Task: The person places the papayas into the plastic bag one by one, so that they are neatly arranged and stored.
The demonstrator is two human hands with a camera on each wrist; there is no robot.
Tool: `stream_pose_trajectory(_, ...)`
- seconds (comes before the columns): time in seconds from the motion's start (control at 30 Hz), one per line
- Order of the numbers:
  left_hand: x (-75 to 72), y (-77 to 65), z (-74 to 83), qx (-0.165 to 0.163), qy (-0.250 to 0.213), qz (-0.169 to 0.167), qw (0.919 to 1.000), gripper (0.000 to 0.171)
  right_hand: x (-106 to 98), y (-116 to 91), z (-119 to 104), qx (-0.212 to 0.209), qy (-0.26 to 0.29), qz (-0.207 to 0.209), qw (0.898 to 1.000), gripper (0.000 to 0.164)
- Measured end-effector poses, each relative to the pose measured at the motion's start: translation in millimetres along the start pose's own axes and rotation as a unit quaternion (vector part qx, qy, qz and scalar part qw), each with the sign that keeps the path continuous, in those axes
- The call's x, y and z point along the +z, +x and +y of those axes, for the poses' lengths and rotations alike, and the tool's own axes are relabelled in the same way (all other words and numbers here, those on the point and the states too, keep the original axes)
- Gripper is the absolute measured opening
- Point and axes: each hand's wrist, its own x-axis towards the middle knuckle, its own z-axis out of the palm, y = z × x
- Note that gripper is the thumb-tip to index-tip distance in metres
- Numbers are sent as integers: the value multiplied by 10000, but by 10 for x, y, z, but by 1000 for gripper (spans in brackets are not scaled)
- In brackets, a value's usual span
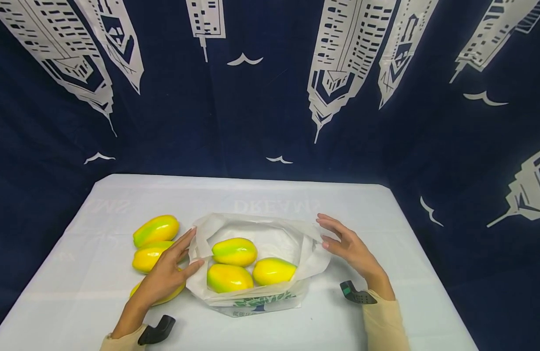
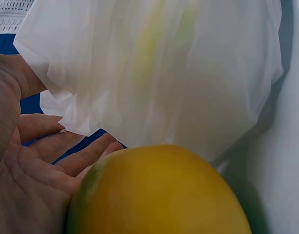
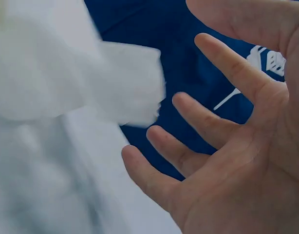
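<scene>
A white plastic bag (image 1: 315,261) with green print stands with its mouth spread wide. Inside it lie three yellow-green mangoes (image 1: 235,251). My left hand (image 1: 163,274) is at the bag's left rim, fingers extended along the outside and the thumb at the edge. In the left wrist view, the bag's edge (image 2: 76,107) hangs by those fingers, with a mango (image 2: 164,190) close below the palm. On the other side, my right hand (image 1: 351,247) hovers at the right rim with fingers spread. The right wrist view shows its palm and fingers (image 3: 208,119) holding nothing.
Left of the bag, three more mangoes (image 1: 157,231) lie in a column, the nearer ones partly hidden by my left hand and forearm. All rest on a white-covered table (image 1: 357,209). Behind it hangs a dark blue cloth (image 1: 252,117) with white building prints.
</scene>
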Motion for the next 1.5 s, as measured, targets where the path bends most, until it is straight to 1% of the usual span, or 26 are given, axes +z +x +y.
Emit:
stream_pose_trajectory(0.17,5,20,-17,-68,14,-40,10000,81,56,-39,118,430,-169,-49,9989,61)
stream_pose_trajectory(0.27,2,25,-20,-82,28,-45,10000,82,93,-32,164,530,-290,-140,9981,60)
stream_pose_trajectory(0.4,-4,28,-22,-61,21,-34,10000,82,132,-14,198,493,-466,-168,9976,62)
stream_pose_trajectory(0.63,-3,23,-26,-31,84,-6,10000,81,176,17,220,370,-485,-174,9980,68)
stream_pose_trajectory(0.8,-3,21,-22,-73,189,31,9998,80,196,39,213,421,-525,-176,9976,66)
stream_pose_trajectory(0.97,-13,6,-13,-36,249,121,9996,80,203,48,217,423,-602,-153,9972,64)
stream_pose_trajectory(1.23,-19,-18,-4,250,198,400,9987,78,207,55,225,346,-658,-157,9971,64)
stream_pose_trajectory(1.4,-53,-12,21,194,50,438,9988,76,205,62,239,321,-630,-164,9974,63)
stream_pose_trajectory(1.5,-105,-10,48,166,-26,537,9984,74,206,69,241,327,-600,-178,9975,61)
